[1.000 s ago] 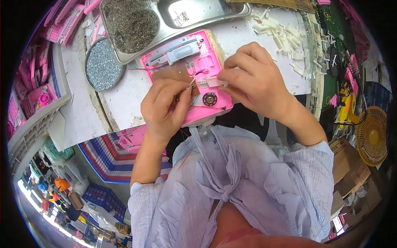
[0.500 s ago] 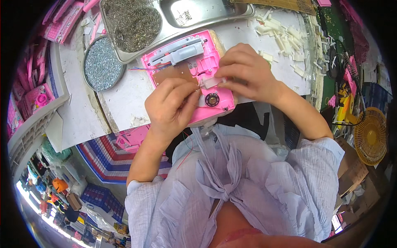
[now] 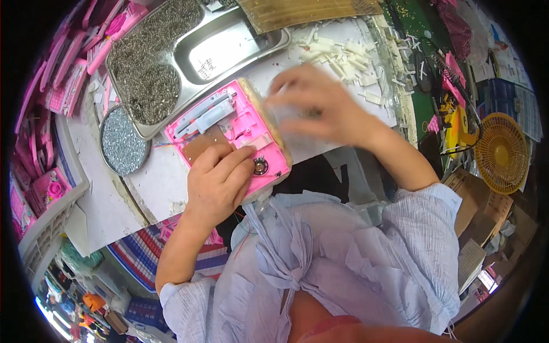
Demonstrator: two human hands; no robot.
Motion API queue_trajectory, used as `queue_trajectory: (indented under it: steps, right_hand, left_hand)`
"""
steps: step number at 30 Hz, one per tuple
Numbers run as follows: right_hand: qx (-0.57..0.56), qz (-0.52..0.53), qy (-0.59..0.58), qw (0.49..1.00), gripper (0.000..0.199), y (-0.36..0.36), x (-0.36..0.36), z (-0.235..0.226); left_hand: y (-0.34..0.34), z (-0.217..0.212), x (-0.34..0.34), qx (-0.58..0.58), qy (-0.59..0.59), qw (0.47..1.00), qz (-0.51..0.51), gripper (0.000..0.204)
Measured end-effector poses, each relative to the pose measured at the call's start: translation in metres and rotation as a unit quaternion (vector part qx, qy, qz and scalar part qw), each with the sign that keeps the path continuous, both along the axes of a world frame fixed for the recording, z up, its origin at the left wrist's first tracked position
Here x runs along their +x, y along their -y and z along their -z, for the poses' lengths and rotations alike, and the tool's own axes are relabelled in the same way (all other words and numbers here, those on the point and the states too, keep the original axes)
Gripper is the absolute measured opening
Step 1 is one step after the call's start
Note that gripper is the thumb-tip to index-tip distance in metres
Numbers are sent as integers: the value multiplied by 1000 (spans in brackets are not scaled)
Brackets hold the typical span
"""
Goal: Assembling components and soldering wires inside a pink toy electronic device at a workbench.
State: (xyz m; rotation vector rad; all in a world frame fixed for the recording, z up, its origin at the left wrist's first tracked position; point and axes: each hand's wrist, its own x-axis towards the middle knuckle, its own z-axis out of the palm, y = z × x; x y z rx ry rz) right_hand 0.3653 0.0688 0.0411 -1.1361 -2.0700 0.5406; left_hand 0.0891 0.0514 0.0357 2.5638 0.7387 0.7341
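Note:
A pink plastic toy housing (image 3: 278,164) lies open and tilted on the worktable. Inside it are a grey mechanism (image 3: 210,118), a brown circuit board (image 3: 201,144) and a round black speaker (image 3: 261,166). A small whitish plastic piece (image 3: 261,142) sits in the housing above the speaker. My left hand (image 3: 217,180) is over the near left side of the housing, fingers close together and fingertips at the whitish piece; its thumb is hidden. Off the housing's right side, my right hand (image 3: 320,106) is blurred by motion, and whether it holds anything does not show.
Beyond the housing stands a metal tray (image 3: 214,57) with a heap of small metal springs (image 3: 148,80). A round dish (image 3: 102,137) of screws is at its left. White plastic parts (image 3: 343,57) lie scattered at the far right near a cardboard piece (image 3: 311,12). A yellow fan (image 3: 501,153) stands right.
My right hand has left the whitish piece and moved off the housing to the right. My left hand stays at the housing, fingers now laid over it. The whole view has shifted and turned.

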Motion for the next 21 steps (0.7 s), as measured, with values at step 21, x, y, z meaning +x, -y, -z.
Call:
queue_trajectory:
  steps: [21]
  right_hand:
    - [9,460,169,871,24,-21,169,-42]
  left_hand:
    - [0,-3,2,-65,21,998,-5,26]
